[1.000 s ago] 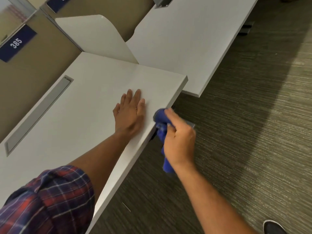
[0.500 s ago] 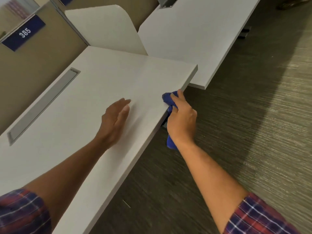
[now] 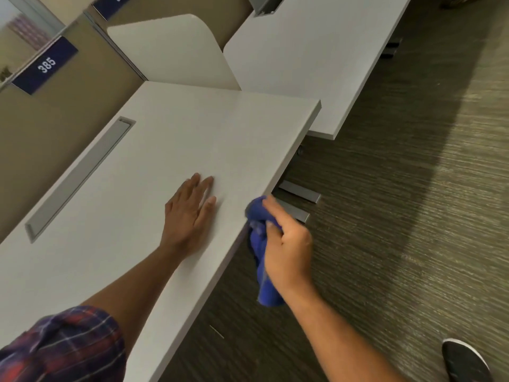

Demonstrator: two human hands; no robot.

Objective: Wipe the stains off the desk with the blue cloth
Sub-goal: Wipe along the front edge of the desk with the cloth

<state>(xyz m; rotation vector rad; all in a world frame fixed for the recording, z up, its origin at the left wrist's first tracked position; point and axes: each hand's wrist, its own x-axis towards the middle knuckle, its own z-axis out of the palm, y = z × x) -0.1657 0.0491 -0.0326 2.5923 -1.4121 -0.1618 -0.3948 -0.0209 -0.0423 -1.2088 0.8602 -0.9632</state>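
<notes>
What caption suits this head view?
Right hand rubs blue cloth along desk edge; left hand flat on top.

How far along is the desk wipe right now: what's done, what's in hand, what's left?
Done: the desk top shows no visible stains in this view. In hand: the right hand grips the bunched blue cloth against the desk's front edge, while the left hand lies flat on top. Left: the rest of that edge; whether the underside needs wiping can't be seen.
</notes>
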